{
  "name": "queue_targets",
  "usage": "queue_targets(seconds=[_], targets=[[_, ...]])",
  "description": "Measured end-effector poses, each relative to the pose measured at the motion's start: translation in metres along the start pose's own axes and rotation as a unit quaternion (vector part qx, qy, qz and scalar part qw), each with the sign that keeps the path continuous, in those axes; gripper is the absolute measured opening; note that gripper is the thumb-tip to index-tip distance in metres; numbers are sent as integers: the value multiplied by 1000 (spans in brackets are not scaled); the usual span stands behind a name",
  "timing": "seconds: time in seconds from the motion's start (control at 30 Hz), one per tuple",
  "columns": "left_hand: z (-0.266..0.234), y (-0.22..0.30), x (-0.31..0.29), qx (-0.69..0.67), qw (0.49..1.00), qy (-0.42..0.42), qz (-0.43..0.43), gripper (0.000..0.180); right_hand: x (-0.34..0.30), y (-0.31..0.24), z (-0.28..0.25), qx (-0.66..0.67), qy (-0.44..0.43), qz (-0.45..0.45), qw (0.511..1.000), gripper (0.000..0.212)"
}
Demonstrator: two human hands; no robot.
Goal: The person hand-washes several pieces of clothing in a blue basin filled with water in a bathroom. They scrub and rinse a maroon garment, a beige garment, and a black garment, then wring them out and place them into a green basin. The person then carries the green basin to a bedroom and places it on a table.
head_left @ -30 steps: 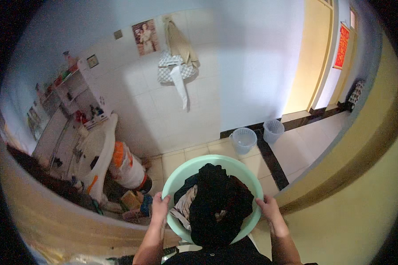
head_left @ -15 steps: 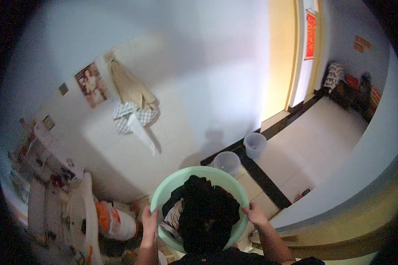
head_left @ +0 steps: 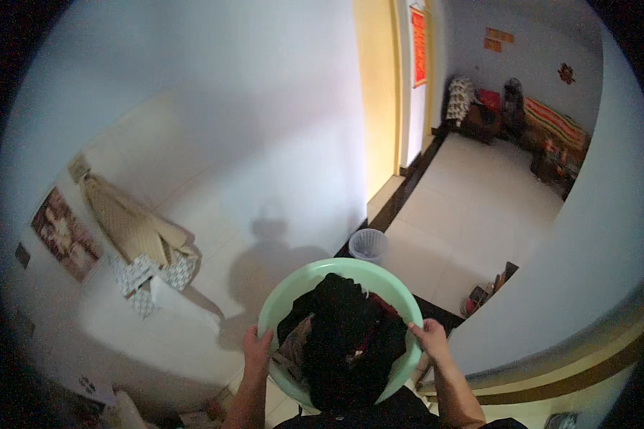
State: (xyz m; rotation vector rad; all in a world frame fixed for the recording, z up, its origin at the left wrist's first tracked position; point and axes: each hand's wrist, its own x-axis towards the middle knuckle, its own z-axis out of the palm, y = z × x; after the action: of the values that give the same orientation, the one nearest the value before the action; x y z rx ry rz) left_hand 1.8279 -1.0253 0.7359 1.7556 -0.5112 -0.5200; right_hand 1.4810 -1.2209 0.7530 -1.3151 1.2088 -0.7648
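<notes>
A round light-green plastic basin (head_left: 276, 300) is held out in front of my body, at the lower middle of the view. Dark clothes (head_left: 343, 336) fill it, mostly black, with a greyish-beige piece (head_left: 293, 347) at the left side and a reddish bit near the right. My left hand (head_left: 257, 344) is closed on the basin's left rim. On the opposite rim, my right hand (head_left: 431, 337) grips with the thumb over the edge. The undersides of both hands are hidden.
A translucent waste bin (head_left: 368, 245) stands on the floor just past the basin. Towels (head_left: 132, 225) hang on the left wall. A yellow door (head_left: 378, 93) is ahead; a tiled room (head_left: 472, 193) with a fan (head_left: 512, 107) opens to the right. A wall (head_left: 551, 286) closes the right side.
My view has turned to the right and moved forward with the basin. The towels have shifted left in view, one bin is no longer visible, and more of the far room shows.
</notes>
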Motion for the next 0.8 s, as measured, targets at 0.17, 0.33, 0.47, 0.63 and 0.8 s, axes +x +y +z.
queue_targets(seconds=[0.17,0.33,0.47,0.63,0.8], targets=[[67,35,57,54,996,-70,0,29,47,24,-30,-77,67,-5,995,39],[156,34,102,15,989,-144,-10,29,107,58,-78,-47,90,20,995,37],[241,49,141,-50,980,-193,-9,30,185,72,-117,-87,145,34,985,30],[325,59,171,-111,969,-220,-21,37,246,48,-162,-109,170,65,977,44],[409,108,188,-119,963,-241,-37,40,301,41,-209,-142,180,60,971,44]])
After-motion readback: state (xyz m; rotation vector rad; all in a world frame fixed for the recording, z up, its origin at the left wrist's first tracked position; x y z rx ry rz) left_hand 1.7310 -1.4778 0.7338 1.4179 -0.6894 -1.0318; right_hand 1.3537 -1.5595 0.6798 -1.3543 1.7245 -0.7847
